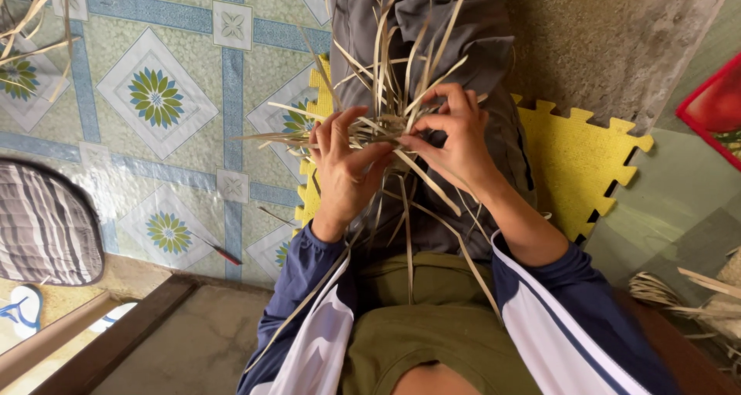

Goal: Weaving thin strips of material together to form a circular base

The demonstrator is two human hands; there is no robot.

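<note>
A small woven piece of pale dried strips (pixel 380 126) is held over my lap, with long loose strips fanning up and hanging down from it. My left hand (pixel 345 167) grips it from the left, fingers curled around the woven middle. My right hand (pixel 454 136) pinches strips at its right side between thumb and fingertips. Both forearms wear dark blue sleeves with white panels. My legs in grey trousers (pixel 432 24) stretch out beneath the work.
A yellow foam puzzle mat (pixel 575 159) lies under my legs on a patterned floor (pixel 154 98). A striped cushion (pixel 42 225) sits at left, more dried strips (pixel 31 20) at top left and a bundle (pixel 671 291) at right. A small red-handled tool (pixel 222 252) lies on the floor.
</note>
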